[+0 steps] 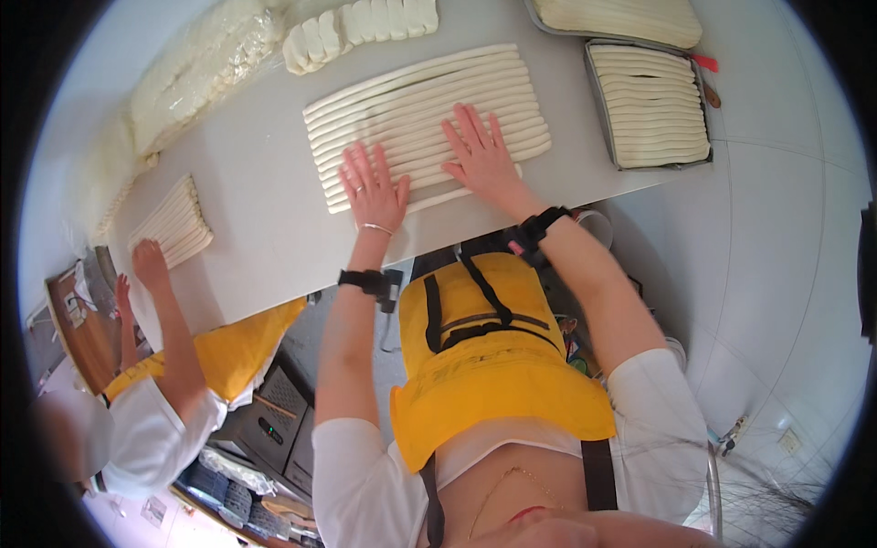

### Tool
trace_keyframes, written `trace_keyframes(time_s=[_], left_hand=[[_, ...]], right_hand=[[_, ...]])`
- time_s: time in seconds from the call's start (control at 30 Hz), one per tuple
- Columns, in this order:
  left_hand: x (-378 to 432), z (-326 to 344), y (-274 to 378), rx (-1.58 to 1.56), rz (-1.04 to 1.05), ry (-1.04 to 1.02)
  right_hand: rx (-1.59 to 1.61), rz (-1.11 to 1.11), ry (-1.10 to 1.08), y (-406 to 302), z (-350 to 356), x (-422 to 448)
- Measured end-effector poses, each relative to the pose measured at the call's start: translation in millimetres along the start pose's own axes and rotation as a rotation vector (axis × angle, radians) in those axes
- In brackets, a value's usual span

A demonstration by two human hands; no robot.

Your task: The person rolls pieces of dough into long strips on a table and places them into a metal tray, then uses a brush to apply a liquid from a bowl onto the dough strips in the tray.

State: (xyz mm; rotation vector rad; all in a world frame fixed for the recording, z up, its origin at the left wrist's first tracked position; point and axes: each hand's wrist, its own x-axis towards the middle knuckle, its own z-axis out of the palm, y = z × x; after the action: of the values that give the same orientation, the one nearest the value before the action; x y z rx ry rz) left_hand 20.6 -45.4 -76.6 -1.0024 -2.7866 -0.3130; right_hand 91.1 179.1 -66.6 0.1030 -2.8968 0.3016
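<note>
Side by side on the table lie several long dough ropes (425, 123), forming a wide slab in front of me. My left hand (373, 188) rests palm down on their lower left part, fingers spread, with a ring and a bracelet on it. Farther right, my right hand (479, 151) presses flat on the ropes with its fingers apart. Neither hand grips anything. One rope along the near edge runs partly beneath both hands, and its covered stretches are hidden.
Trays of dough ropes (651, 103) stand at the right end of the table (260, 185). Cut dough pieces (363, 27) lie at the back, beside plastic-covered dough (199, 75). At left, a co-worker's hand (151, 264) touches a smaller dough batch (179, 229).
</note>
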Motion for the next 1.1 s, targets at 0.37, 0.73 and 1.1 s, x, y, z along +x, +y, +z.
trace_keyframes(time_s=[0.37, 0.73, 1.1], left_hand=[[-27, -7, -28, 0.157, -0.352, 0.085], [-65, -26, -55, 0.009, -0.231, -0.028], [-53, -26, -29, 0.235, 0.020, -0.173]], right_hand=[[-0.247, 0.308, 0.043, 38, -18, -10], [-0.212, 0.402, -0.011, 48, -26, -69], [-0.155, 0.315, -0.144, 44, -46, -66]])
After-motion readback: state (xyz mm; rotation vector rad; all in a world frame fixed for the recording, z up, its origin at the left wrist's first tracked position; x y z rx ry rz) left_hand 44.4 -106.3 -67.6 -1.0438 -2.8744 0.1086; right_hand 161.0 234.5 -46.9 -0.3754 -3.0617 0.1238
